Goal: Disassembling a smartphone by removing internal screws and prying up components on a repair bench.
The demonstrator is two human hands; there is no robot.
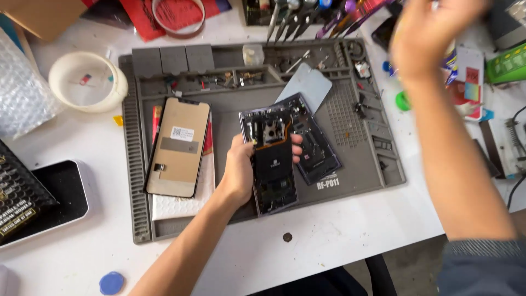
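Note:
My left hand [239,167] grips an opened phone body [272,164], its dark inner parts facing up, over the grey repair mat [350,181]. Under and right of it lies a second dark phone frame [315,145], with a pale blue back cover [308,83] behind it. My right hand [424,30] is raised and blurred at the far right, over a rack of screwdrivers and tweezers [307,16]; whether it holds anything is unclear. A detached phone screen [178,145], back side up, rests at the mat's left on a white padded cloth [181,204].
A white tape roll [87,82] and bubble wrap [19,90] sit at the left. A dark box [19,197] lies on a white-edged device. A blue pick [112,283] lies near the front edge. Green and coloured items [507,63] crowd the right.

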